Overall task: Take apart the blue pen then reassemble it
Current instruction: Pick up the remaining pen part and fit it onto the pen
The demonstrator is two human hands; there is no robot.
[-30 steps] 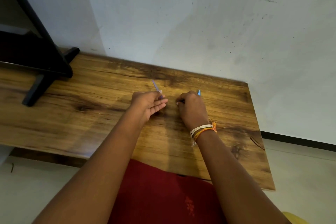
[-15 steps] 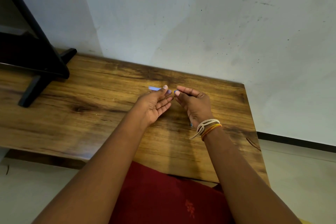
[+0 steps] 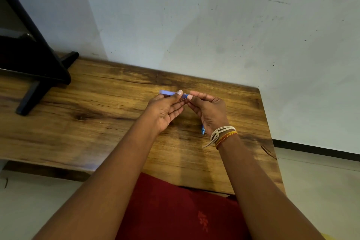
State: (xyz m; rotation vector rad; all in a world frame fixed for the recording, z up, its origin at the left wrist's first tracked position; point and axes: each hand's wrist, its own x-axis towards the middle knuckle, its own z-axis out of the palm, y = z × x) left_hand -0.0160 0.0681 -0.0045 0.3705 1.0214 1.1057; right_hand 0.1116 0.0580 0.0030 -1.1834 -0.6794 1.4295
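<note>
My left hand (image 3: 165, 111) pinches a light blue pen barrel (image 3: 168, 92) between thumb and fingers; the barrel lies level and sticks out to the left. My right hand (image 3: 209, 112) meets it fingertip to fingertip, gripping the barrel's right end, where a thin part shows between the two hands. A small blue pen piece (image 3: 203, 130) pokes out below the heel of my right palm, tucked in that hand. Both hands hover over the middle of the wooden table (image 3: 97, 122).
A black stand (image 3: 37, 76) with a slanted leg occupies the table's far left. A grey wall runs along the back edge. The table's right edge (image 3: 270, 136) drops to a pale floor. Red cloth (image 3: 175, 210) covers my lap at the near edge.
Both hands lifted and turned palms inward, fingertips coming together. The barrel swung from pointing up-left to lying level. The small blue piece moved from above my right hand to below its palm.
</note>
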